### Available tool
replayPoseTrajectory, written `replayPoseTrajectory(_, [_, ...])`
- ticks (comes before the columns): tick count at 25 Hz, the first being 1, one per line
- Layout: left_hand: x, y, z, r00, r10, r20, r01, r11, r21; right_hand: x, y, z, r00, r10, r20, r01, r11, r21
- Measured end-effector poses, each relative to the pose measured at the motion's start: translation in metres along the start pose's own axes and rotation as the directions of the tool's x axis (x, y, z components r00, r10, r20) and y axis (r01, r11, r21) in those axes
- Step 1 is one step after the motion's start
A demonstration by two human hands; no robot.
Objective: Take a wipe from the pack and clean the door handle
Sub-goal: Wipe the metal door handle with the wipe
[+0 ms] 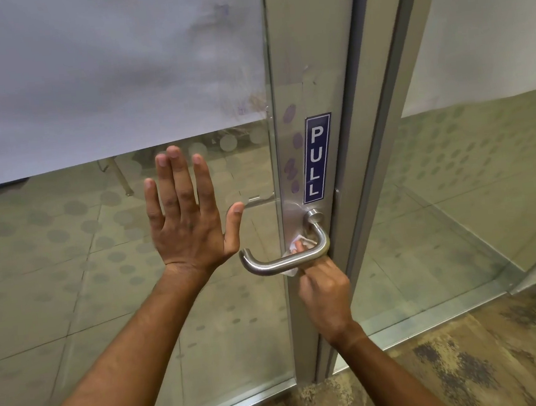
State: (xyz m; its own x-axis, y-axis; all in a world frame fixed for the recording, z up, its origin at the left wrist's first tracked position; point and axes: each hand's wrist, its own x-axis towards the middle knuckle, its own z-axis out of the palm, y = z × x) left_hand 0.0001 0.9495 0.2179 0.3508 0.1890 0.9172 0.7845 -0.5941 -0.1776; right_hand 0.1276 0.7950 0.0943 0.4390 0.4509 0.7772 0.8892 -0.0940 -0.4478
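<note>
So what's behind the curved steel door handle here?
A crumpled white wipe, pressed by the right hand's fingers against the metal door frame. The curved steel door handle covers the wipe's middle; its full extent is hidden.

One head-worn wide-angle view looks forward and slightly down, close to a glass door point(127, 249). Both forearms reach in from the bottom edge at six o'clock. The door handle point(285, 260) sits just right of centre, the floor point(472, 363) at five o'clock.

The metal door stile point(306, 68) carries the door handle point(285, 260); a PULL sticker point(317, 158) sits above.
</note>
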Motion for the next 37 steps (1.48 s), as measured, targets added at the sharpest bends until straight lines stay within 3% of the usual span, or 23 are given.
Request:
replayPoseTrajectory(6, [-0.001, 0.0, 0.001, 1.0, -0.001, -0.002, 0.001, 1.0, 0.009, 0.016, 0.006, -0.023, 0.923, 0.371, -0.102, -0.336, 0.906, 0.256])
replayPoseTrajectory(13, [-0.001, -0.002, 0.003, 1.0, 0.01, -0.01, -0.01, 1.0, 0.006, 0.054, 0.002, -0.028, 0.845, 0.501, -0.189, -0.404, 0.828, 0.389])
replayPoseTrajectory(16, [-0.002, -0.001, 0.003, 1.0, 0.018, -0.016, -0.019, 1.0, -0.007, 0.06, 0.005, -0.026, 0.911, 0.38, -0.159, -0.305, 0.881, 0.361])
replayPoseTrajectory(20, [-0.002, -0.001, 0.003, 1.0, 0.012, -0.007, -0.012, 1.0, 0.0, 0.045, 0.018, -0.026, 0.991, 0.122, -0.06, -0.108, 0.976, 0.192])
replayPoseTrajectory(23, [-0.001, 0.0, 0.003, 1.0, 0.003, -0.003, -0.003, 1.0, 0.002, 0.025, 0.023, -0.023, 0.988, 0.153, 0.006, -0.152, 0.977, 0.148])
replayPoseTrajectory(27, [-0.001, 0.0, 0.001, 1.0, 0.002, 0.0, -0.002, 1.0, 0.004, 0.032, 0.018, -0.016, 0.952, 0.301, -0.061, -0.268, 0.911, 0.313])
replayPoseTrajectory(32, [-0.001, 0.0, 0.001, 1.0, 0.0, -0.004, 0.0, 1.0, 0.006, 0.058, 0.015, -0.024, 0.967, 0.175, -0.183, -0.111, 0.943, 0.312])
replayPoseTrajectory(35, [0.0, 0.0, 0.002, 1.0, -0.001, -0.008, 0.001, 1.0, 0.002, 0.054, 0.013, -0.025, 0.986, 0.088, -0.139, -0.063, 0.982, 0.176])
replayPoseTrajectory(37, [0.0, 0.001, 0.002, 1.0, -0.004, -0.007, 0.004, 1.0, 0.003, 0.042, 0.011, -0.019, 0.985, 0.132, -0.11, -0.115, 0.982, 0.149])
